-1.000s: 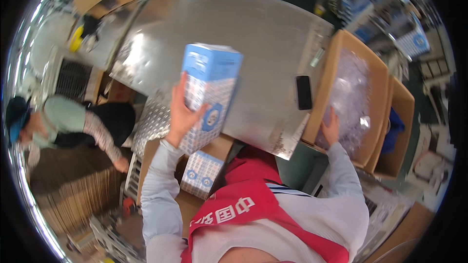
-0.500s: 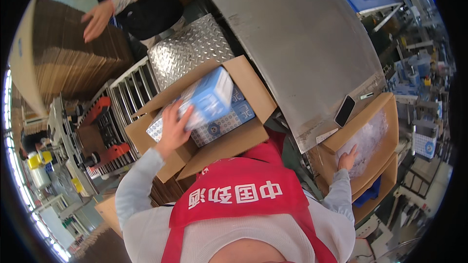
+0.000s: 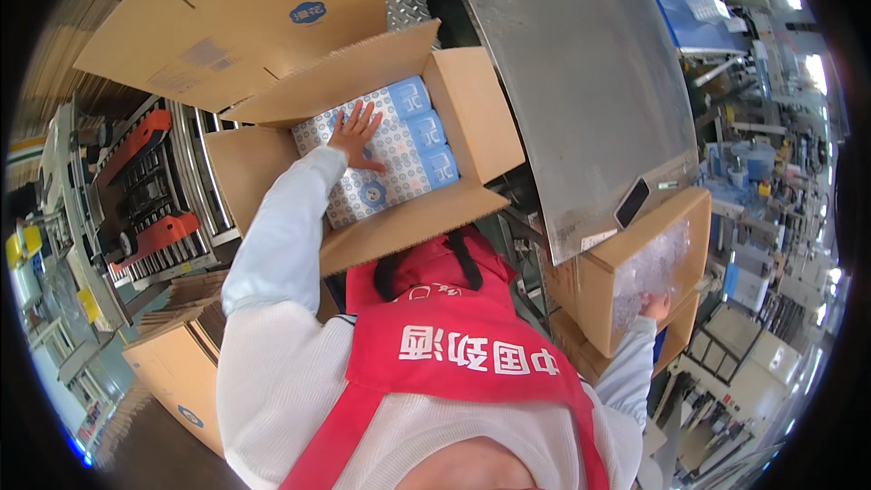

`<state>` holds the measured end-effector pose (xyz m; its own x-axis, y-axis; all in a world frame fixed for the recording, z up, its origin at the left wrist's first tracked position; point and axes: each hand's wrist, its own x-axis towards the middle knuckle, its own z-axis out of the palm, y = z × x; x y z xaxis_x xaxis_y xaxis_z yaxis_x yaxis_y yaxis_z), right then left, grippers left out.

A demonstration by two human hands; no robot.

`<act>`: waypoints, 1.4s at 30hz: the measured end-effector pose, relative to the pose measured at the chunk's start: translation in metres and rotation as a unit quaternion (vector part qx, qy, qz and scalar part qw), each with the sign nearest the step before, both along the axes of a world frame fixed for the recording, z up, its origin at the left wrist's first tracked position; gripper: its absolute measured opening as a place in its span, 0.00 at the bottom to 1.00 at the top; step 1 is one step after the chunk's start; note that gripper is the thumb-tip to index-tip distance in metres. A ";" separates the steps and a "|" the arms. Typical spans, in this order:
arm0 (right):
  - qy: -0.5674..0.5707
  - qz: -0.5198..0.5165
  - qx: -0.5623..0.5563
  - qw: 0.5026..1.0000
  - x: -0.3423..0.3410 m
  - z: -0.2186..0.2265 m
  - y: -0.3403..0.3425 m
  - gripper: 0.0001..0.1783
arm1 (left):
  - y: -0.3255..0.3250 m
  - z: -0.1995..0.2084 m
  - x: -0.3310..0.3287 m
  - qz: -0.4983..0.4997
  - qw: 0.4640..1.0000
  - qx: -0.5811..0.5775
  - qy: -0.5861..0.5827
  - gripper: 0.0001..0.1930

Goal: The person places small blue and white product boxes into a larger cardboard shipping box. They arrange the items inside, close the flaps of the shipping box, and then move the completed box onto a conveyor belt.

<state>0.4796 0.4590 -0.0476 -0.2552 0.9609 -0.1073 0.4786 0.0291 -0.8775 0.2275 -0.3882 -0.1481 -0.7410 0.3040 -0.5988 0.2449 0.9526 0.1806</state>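
The left hand (image 3: 357,138) lies across the packs (image 3: 399,180), its grip spread apart; they sit side by side in the carton (image 3: 472,109). Over on the other side, the right hand (image 3: 655,306) is among clear plastic (image 3: 649,265) in a box (image 3: 594,308), its grip too hidden for me to tell. A phone (image 3: 631,203) lies nearby.

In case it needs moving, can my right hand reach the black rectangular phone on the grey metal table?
Probably yes: the phone lies uncovered, though your right hand may first have to clear the brown cardboard box beside the table.
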 end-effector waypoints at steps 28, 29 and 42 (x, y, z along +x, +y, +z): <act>0.005 0.602 -0.438 0.668 -0.289 0.075 -0.533 0.28 | -0.020 -0.021 0.089 0.108 0.992 0.014 -0.064 0.63; 0.033 0.586 -0.407 0.700 -0.283 0.073 -0.520 0.27 | -0.017 -0.021 0.092 0.109 0.992 -0.004 -0.062 0.63; -0.240 0.154 0.355 0.890 -0.148 0.087 -0.122 0.45 | 0.023 0.002 0.098 0.112 0.992 -0.047 -0.037 0.64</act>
